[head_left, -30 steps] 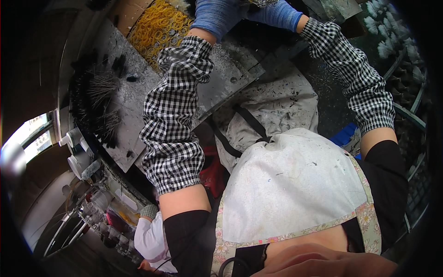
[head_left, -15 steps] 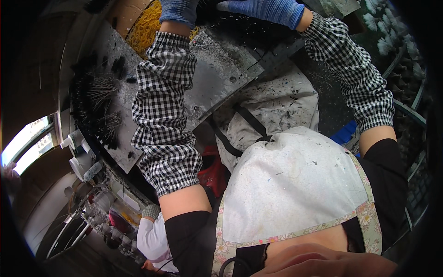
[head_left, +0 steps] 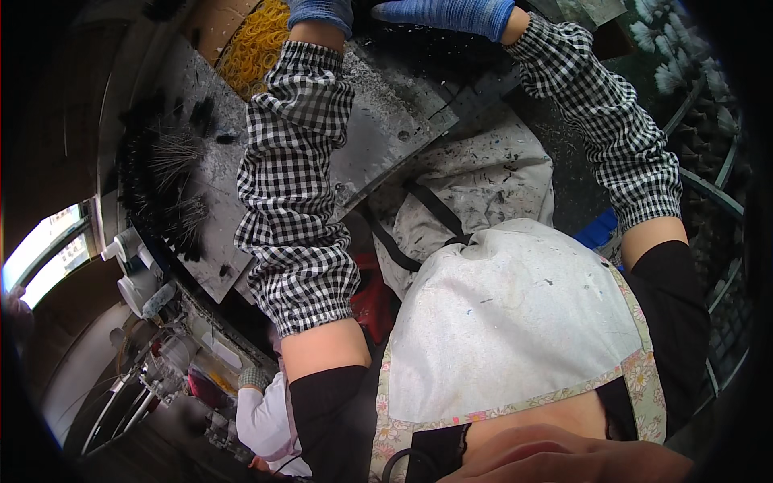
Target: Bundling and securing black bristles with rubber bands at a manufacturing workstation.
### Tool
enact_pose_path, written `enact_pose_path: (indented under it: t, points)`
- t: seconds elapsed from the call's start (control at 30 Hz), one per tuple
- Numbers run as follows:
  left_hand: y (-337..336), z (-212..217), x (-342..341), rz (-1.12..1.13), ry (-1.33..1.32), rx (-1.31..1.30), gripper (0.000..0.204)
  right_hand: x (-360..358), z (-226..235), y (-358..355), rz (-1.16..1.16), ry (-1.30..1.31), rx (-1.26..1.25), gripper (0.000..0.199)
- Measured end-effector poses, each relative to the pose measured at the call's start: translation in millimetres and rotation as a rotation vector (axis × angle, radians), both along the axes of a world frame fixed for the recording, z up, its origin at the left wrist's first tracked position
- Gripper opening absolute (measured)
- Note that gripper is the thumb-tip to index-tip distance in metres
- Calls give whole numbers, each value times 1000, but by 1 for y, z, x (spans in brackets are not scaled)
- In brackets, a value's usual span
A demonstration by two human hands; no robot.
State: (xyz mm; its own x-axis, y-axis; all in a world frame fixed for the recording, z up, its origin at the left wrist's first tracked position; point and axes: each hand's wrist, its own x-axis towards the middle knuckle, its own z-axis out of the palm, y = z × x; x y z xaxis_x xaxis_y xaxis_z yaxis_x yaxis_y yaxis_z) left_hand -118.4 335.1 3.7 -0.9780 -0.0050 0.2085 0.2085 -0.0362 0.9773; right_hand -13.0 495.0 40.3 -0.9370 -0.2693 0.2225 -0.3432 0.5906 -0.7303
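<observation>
Both my hands wear blue knit gloves and reach the top edge, which cuts off most of their fingers. My left hand (head_left: 322, 14) is beside a heap of yellow rubber bands (head_left: 258, 50); its fingers are out of the picture. From the right, my right hand (head_left: 455, 14) stretches a thumb or finger leftward over a mass of black bristles (head_left: 419, 48). What either hand holds, if anything, cannot be seen. Below them lies a grey metal plate (head_left: 374, 133) strewn with pale dust and bits. Checked sleeves cover both forearms.
Black brushes with thin wire stems (head_left: 173, 161) lie at the plate's left. White tufted brushes (head_left: 672, 60) are at the upper right, near a metal rack (head_left: 708, 193). A stained cloth (head_left: 499, 169) hangs before my apron. At the lower left is a co-worker's white sleeve (head_left: 266, 419).
My left hand and forearm have shifted slightly right, and my right hand slightly left and up. More of the rubber-band heap shows.
</observation>
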Motion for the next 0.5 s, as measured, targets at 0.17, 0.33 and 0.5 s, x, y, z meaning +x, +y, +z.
enact_pose_path:
  t: [0.17,0.33,0.5]
  points:
    - [2,21,11,-4,-69,109,25,-5,5,-11,-18,52,14,40]
    - [5,27,19,-165,32,-20,31,-13,-13,7,57,-35,-134,40]
    - [8,21,36,-63,778,-705,52,-13,-26,28,97,-78,-9,33]
